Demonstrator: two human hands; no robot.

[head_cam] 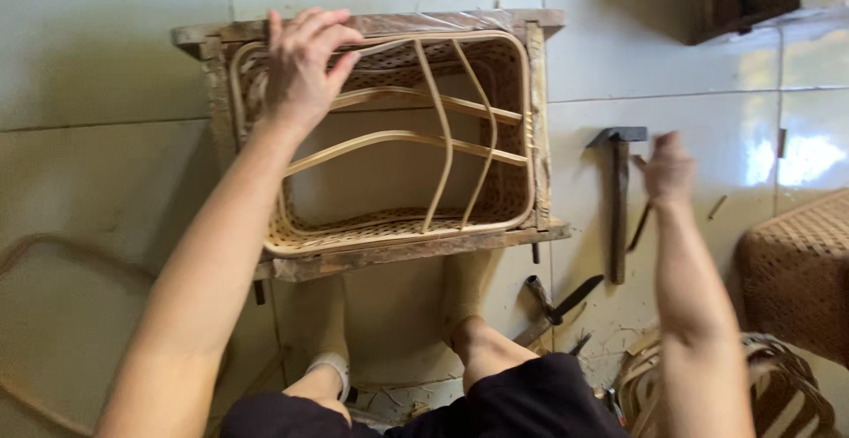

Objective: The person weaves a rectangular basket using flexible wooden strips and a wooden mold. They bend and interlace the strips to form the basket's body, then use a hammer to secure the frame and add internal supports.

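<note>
White tiled floor (106, 66) carries everything; the person sits w/ legs under a low wooden frame (389, 257) that holds a rectangular woven rattan basket (398, 221), open side toward the camera, bent cane ribs (442, 137) crossing its opening. Basket fills the frame edge to edge, its rim touching the frame's right side. A second woven piece (800, 270) stands at the floor's right edge; loose cane hoops (778, 385) lie near the bottom right corner.

Left hand (301, 66) rests on the basket's top left corner, fingers spread & curled over the rim, gripping basket + frame edge. Right hand (668, 171) hovers beside the hammer (618, 199), which lies flat on the floor just right of the frame; fingers loosely parted, holding nothing; blurred, so the exact finger pose is unclear. Pliers-type tool (553, 305) lies near the frame's bottom right corner.

Judgement: a steady job needs the left hand pressing the corner down firmly so the basket doesn't shift in the frame, & the hammer taken by the handle low down, not near the head.
</note>
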